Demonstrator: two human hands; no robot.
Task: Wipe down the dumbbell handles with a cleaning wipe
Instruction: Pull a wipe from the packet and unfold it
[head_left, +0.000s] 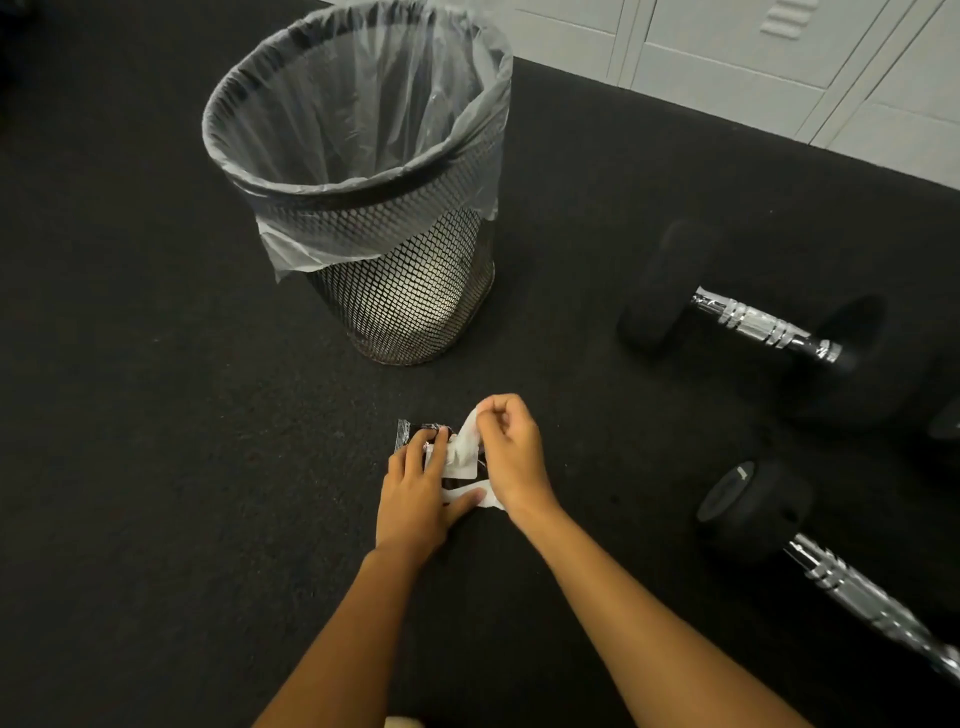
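Observation:
A dark pack of wipes (410, 431) lies on the black floor in front of me. My left hand (418, 488) presses flat on it with straight fingers. My right hand (511, 449) pinches a white cleaning wipe (460, 452) and holds it partly out of the pack's opening. Two black dumbbells lie to the right. The far dumbbell (753, 325) shows its whole chrome handle. The near dumbbell (831, 577) runs off the lower right edge of the view.
A black mesh waste bin (415, 291) with a clear plastic liner stands just beyond the pack. White lockers (779, 47) line the wall at the back right. Black rubber flooring spreads all around.

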